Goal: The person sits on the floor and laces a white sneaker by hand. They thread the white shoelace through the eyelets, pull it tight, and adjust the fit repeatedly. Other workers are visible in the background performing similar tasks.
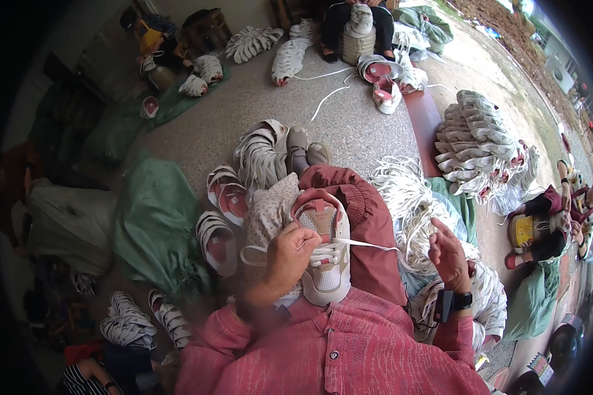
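A beige and white sneaker (327, 276) with a pink lining rests on my lap, its toe toward me. White lace (325, 253) crosses the lower eyelets, and one loose length (369, 245) trails off to the right. My left hand (290, 255) is closed in a pinch over the shoe's left eyelet edge. A white lace loops out beside that hand; its tip is hidden by the fingers. Raised to the right of the shoe, my right hand (449, 257) has its fingers apart and holds nothing visible. The trailing lace stops short of it.
A heap of white laces (402, 191) lies by my right knee. Unfinished shoe uppers (217, 243) sit at my left, beside a green sack (155, 217). Stacked uppers (478, 145) stand at the far right. Other people sit working at the back and right.
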Demonstrator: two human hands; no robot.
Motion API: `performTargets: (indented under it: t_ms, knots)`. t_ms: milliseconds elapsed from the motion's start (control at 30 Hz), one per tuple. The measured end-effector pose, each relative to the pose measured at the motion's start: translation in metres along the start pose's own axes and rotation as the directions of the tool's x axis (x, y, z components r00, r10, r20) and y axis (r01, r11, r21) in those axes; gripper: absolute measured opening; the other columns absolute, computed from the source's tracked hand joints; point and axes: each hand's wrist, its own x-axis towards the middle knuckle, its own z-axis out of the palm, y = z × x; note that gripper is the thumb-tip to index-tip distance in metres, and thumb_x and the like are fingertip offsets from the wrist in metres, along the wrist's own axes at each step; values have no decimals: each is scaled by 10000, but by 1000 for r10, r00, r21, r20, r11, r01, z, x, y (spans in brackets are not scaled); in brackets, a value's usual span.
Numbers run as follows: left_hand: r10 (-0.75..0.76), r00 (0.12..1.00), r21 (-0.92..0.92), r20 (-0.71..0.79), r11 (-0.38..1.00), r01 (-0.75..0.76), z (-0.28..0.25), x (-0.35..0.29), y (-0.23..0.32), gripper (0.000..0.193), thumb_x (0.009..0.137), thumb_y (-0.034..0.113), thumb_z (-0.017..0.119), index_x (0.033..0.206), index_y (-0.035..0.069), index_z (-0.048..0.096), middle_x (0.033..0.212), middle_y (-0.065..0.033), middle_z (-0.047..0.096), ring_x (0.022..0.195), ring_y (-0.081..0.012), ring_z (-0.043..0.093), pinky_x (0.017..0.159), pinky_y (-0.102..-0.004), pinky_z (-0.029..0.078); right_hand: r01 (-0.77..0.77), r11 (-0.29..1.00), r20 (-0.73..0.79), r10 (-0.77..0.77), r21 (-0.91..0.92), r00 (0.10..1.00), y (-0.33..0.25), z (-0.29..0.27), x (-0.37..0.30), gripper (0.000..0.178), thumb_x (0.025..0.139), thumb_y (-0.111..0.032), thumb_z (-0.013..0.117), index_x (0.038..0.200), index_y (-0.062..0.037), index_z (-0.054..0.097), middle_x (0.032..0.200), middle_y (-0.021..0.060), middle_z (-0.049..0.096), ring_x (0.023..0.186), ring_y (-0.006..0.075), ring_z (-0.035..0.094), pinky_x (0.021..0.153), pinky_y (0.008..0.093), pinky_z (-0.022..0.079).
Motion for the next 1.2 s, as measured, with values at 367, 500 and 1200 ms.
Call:
performTargets:
  t_ms: [367,500,1200]
  knots:
    - [462,869,425,179,760,-491,-19,24,14,154,636,106,821,724,120,696,881,-39,558,906,-275,522,832,-420,382,837,99,738,-424,-538,524,6,170,0,348,865,-149,631,1204,-70,610,762,131,653,763,251,680,690,379,533]
    - [385,909,266,156,870,-414,-17,36,-9,576,613,63,816,1145,42,595,1127,-176,559,1091,-378,525,976,-486,397,751,-117,760,-127,-649,637,43,177,20,345,807,-147,660,1108,4,586,690,141,640,698,327,684,607,422,529]
    - [-121,803,-340,584,861,378,-24,54,4,696,702,59,821,1317,-32,508,1180,-90,635,1062,-160,622,929,-314,509,780,40,775,-89,-624,625,43,172,23,155,816,-150,626,923,-72,706,1028,153,630,814,294,659,636,415,553]
